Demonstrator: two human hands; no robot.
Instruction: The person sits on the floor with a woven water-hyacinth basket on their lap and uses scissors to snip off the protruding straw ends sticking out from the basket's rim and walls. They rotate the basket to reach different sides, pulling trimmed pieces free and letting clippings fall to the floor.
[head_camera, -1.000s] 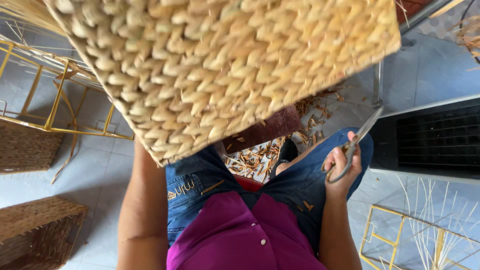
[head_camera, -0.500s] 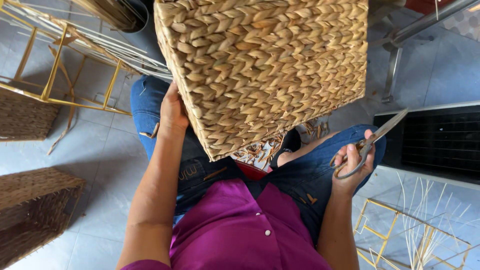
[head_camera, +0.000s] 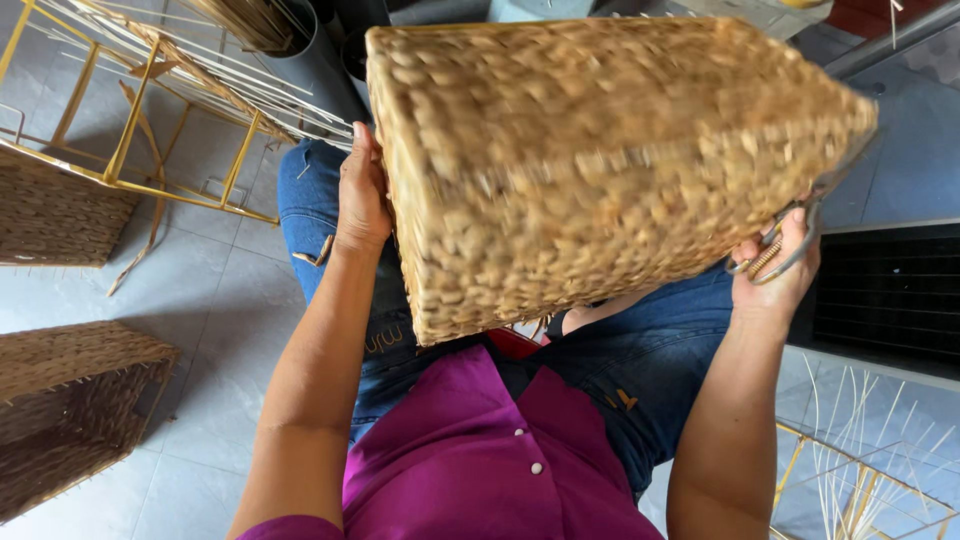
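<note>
Basket: a large, boxy basket of tan braided straw (head_camera: 600, 170), held over the lap of a seated person in blue jeans and a magenta shirt; its weave is blurred, its base edge dips towards the knees.
Left hand: the left hand (head_camera: 362, 195) lies flat against the basket's left side, fingers spread along the weave, a pressing grip rather than a closed one.
Right hand: the right hand (head_camera: 775, 270) props the basket's right lower corner while its grip is closed around grey metal scissors (head_camera: 800, 225) (blades hidden behind the basket).
Surroundings: a yellow metal wire frame (head_camera: 130, 130) and two darker woven baskets (head_camera: 70, 410) stand on the grey tiled floor to the left.
Change: half a second ago the scissors pointed free of the basket; now they sit against it, and the basket has swung to show a broader side.
</note>
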